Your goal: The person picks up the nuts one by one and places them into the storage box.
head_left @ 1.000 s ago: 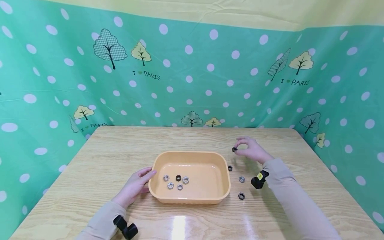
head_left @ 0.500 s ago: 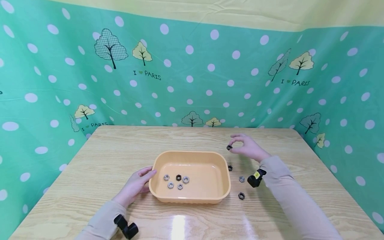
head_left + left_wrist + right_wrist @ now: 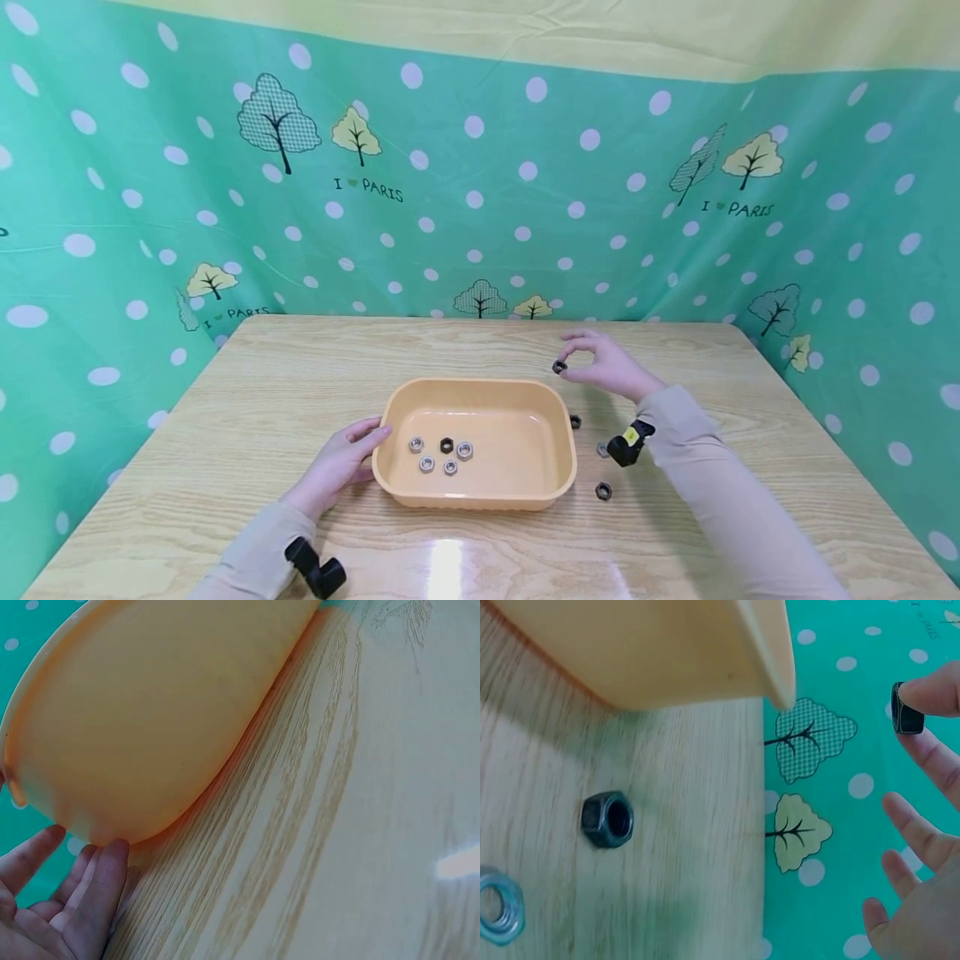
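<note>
My right hand (image 3: 609,367) pinches a dark hex nut (image 3: 559,367) between thumb and forefinger, above the table behind the basin's right end. The right wrist view shows this dark nut (image 3: 908,710) on edge between the fingertips, the other fingers spread loosely. At the left end of an orange plastic basin (image 3: 517,450), my left hand (image 3: 333,468) grips the rim, thumb over it and fingers against the outside wall. Inside the basin's left half lie several silver nuts (image 3: 465,450) and one black nut (image 3: 446,445).
Right of the basin, a dark nut (image 3: 575,422) lies close to its wall, with a silver nut (image 3: 602,449) partly behind the wrist camera (image 3: 628,446) and another dark nut (image 3: 603,491) nearer the front. A green dotted curtain (image 3: 480,200) hangs behind the wooden table (image 3: 337,358).
My right hand has moved left toward the basin, carrying the dark nut. The wrist camera now partly covers the silver nut on the table. My left hand and the basin stay put.
</note>
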A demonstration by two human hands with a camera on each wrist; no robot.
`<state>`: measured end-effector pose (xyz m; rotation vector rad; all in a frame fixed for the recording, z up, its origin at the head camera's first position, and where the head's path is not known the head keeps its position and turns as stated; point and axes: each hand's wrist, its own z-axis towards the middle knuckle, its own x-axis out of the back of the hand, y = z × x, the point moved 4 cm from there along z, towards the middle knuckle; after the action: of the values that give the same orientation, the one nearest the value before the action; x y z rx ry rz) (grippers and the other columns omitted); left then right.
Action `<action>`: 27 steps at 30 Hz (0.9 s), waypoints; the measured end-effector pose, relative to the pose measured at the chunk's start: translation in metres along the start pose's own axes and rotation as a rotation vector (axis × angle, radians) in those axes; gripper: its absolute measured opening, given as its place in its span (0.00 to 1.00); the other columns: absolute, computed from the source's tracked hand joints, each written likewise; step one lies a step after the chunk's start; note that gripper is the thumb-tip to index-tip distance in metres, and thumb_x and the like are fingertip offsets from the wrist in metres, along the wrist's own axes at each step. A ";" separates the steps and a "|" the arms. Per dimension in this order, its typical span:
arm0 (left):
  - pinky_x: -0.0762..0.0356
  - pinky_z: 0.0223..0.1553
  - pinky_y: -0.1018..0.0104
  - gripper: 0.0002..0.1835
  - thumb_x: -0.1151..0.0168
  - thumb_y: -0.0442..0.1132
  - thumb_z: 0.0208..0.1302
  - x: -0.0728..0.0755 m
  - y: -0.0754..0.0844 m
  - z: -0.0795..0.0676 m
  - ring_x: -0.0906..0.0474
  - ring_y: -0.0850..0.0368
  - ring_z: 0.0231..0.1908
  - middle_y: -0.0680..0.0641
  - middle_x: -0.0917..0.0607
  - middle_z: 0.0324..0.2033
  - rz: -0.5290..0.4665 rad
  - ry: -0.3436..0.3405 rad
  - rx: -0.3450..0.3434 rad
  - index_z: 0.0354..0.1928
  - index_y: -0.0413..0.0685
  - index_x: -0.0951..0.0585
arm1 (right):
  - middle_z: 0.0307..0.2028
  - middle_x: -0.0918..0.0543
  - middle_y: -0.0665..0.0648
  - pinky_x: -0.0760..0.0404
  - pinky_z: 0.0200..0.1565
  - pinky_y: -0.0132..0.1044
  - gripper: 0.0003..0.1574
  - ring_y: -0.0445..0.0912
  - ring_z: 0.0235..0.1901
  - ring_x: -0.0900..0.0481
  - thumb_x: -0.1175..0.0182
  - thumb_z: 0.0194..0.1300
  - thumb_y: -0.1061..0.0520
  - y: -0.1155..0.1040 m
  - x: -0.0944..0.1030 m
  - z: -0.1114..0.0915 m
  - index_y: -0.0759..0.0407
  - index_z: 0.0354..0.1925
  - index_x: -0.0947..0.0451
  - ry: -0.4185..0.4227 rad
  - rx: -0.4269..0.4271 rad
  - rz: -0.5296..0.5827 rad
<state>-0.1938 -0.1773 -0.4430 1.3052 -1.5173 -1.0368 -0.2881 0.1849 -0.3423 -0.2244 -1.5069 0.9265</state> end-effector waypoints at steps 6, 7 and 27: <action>0.16 0.44 0.61 0.33 0.46 0.50 0.69 0.001 0.000 0.001 0.20 0.55 0.46 0.30 0.32 0.62 0.013 0.007 0.009 0.67 0.35 0.37 | 0.63 0.31 0.65 0.42 0.64 0.67 0.10 0.65 0.64 0.40 0.34 0.52 0.58 -0.010 -0.004 0.005 0.56 0.37 0.19 -0.007 0.029 0.005; 0.16 0.44 0.61 0.33 0.46 0.50 0.69 0.001 0.000 0.001 0.20 0.55 0.46 0.30 0.32 0.63 0.016 0.006 0.010 0.67 0.35 0.37 | 0.63 0.31 0.65 0.42 0.64 0.67 0.10 0.64 0.65 0.40 0.34 0.52 0.58 -0.012 -0.005 0.006 0.56 0.36 0.19 -0.012 0.031 0.008; 0.16 0.45 0.60 0.33 0.46 0.50 0.68 -0.002 0.003 -0.002 0.20 0.53 0.47 0.30 0.32 0.63 0.024 0.010 0.013 0.67 0.36 0.37 | 0.63 0.31 0.62 0.47 0.66 0.67 0.09 0.63 0.66 0.43 0.34 0.50 0.59 -0.055 -0.048 0.023 0.55 0.34 0.19 -0.109 0.114 0.095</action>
<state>-0.1930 -0.1753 -0.4393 1.2963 -1.5316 -1.0051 -0.2783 0.1089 -0.3393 -0.1668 -1.5481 1.1122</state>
